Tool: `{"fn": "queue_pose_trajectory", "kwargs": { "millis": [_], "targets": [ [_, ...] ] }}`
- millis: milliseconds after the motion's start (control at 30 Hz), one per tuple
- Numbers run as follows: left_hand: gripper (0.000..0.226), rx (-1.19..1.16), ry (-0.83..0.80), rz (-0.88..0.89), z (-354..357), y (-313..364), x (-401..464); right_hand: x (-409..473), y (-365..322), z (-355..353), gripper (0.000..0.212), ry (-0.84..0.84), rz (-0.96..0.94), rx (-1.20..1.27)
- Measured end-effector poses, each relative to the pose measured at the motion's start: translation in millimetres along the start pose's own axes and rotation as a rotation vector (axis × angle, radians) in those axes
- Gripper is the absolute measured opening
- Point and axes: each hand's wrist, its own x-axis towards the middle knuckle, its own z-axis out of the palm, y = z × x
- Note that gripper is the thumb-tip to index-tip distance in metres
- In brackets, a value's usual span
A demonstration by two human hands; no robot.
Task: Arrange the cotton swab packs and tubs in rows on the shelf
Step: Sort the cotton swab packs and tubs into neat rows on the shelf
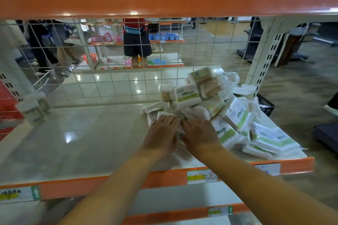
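Near edge first: orange shelf lip [164, 179] with a price label [201, 176] at 5 o'clock; both forearms cross it going in.

Left hand [161, 134] and right hand [198, 135] sit side by side at frame centre, palms down, fingertips almost meeting on the small flat packs [155, 113] at the pile's near-left foot; fingers look fairly straight and pressing, but whether they pinch a pack underneath, cannot tell; motion blur doesn't help.

Pile of cotton swab packs [206, 104] heaps from centre out to 3 o'clock; loose, no rows yet; boxy packs [187, 96] ride on top, tilted; flat bagged packs [268, 139] slump at 4 o'clock, close to the shelf's right end and front edge.

Tubs [33, 110]: a few standing upright at 9 o'clock, well apart from the pile; shelf [82, 133] between them bare and glossy.

Behind: wire grid back panel [109, 71]; people and other shelving beyond it at 12 o'clock.

Risks, as I judge them:
- pulling packs from the pile's foot undercuts the stack; top boxes could slide toward 3 o'clock or forward off the lip;
- bags at 4 o'clock could go over the open end if the heap shifts;
- glossy deck plus slick film, so rows may skate when nudged;
- a wide sweep left could knock the tubs over.

Task barely started, by the look of it.
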Motion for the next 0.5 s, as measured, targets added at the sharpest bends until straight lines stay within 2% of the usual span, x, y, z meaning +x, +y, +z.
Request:
{"fn": "queue_pose_trajectory", "kwargs": {
  "millis": [100, 233, 333, 433, 500],
  "targets": [
    [0.047, -0.028, -0.023, 0.003, 2.7, -5.2, -1.2, 2.9, 1.1, 9.5, 0.045, 0.107, -0.021, -0.015],
    [0.046, -0.042, -0.036, 0.003, 1.9, -8.9, -2.0, -4.6, 5.9, 15.3, 0.043, 0.160, -0.059, 0.053],
    [0.044, -0.024, -0.031, 0.024, -1.6, -11.2, -2.4, -12.4, 11.7, 16.2, 0.015, 0.312, -0.141, 0.115],
    [0.046, -0.011, -0.028, 0.029, -5.5, -10.1, -2.7, -17.3, 13.1, 11.9, 0.025, 0.394, -0.162, 0.116],
    [0.048, -0.010, -0.052, 0.032, -4.2, -11.0, -2.5, -20.8, 13.9, 8.6, 0.021, 0.406, -0.154, 0.092]
  ]
}}
